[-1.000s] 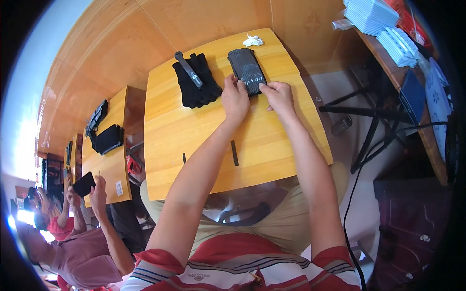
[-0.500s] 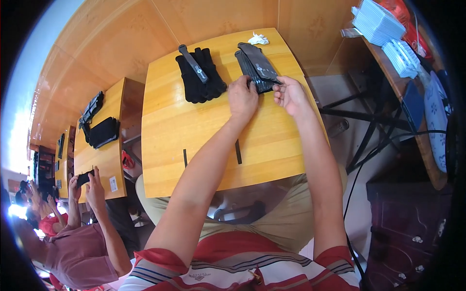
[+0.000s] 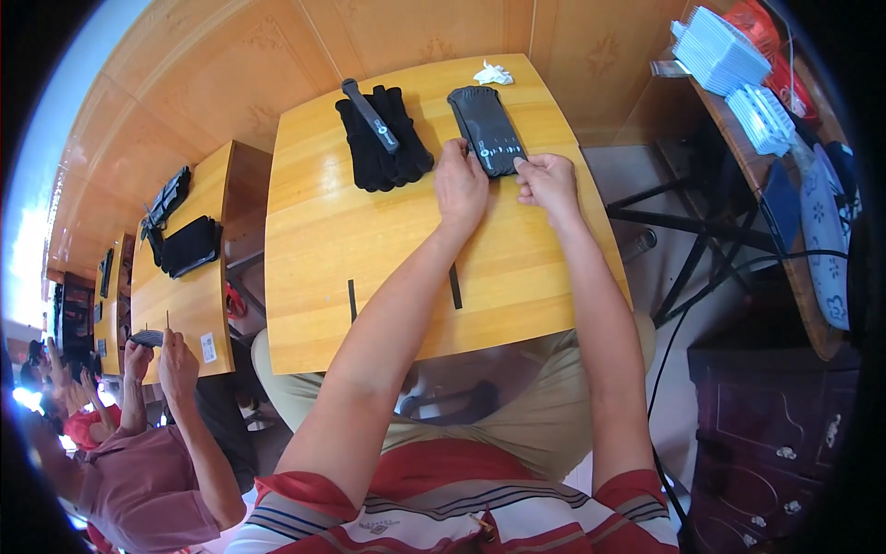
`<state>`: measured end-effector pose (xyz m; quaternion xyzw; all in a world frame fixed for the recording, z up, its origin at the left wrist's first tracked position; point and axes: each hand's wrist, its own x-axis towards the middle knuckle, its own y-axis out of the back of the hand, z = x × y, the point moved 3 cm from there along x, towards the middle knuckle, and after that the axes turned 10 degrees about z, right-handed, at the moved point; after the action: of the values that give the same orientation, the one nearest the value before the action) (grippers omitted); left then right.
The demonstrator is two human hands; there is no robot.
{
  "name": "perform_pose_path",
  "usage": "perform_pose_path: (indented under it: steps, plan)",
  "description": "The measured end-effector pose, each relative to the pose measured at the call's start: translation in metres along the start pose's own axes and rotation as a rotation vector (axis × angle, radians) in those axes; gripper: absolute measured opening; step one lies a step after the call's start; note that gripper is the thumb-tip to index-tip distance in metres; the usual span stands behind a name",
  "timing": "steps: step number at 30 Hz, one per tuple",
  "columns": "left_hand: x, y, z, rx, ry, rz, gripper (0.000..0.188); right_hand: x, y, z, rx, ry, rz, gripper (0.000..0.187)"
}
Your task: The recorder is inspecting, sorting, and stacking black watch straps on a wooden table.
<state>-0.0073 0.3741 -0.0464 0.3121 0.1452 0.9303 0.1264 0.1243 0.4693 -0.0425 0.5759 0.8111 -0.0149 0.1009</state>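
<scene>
A flat black pouch-like piece (image 3: pixel 486 129) with a row of small light dots lies on the yellow wooden table (image 3: pixel 369 240). My left hand (image 3: pixel 460 185) presses on its near left edge, fingers curled. On the near right corner rests my right hand (image 3: pixel 548 180), pinching the edge. To the left lies a stack of black pieces (image 3: pixel 383 138) with a grey strip-shaped tool (image 3: pixel 370 114) on top.
A crumpled white scrap (image 3: pixel 492 73) sits at the table's far edge. Two thin dark strips (image 3: pixel 352 300) (image 3: pixel 455 285) lie near me. Stacks of pale blue items (image 3: pixel 720 51) fill a right shelf. Another person's hands (image 3: pixel 157 355) work at a left table (image 3: pixel 185 295) with black pieces (image 3: pixel 189 245).
The view has shifted a little. The black piece now lies flatter on the table, and both hands have stayed at its near edge.
</scene>
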Motion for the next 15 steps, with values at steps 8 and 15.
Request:
perform_pose_path:
  steps: [8, 15]
  plan:
    - [0.002, 0.008, 0.003, -0.011, -0.058, 0.009, 0.023, -0.013, 0.003, -0.012, -0.234, 0.272, 0.270, 0.030]
    - [-0.052, 0.086, 0.049, -0.379, 0.069, -0.087, 0.032, -0.032, -0.022, -0.038, -0.168, 0.514, 0.180, 0.023]
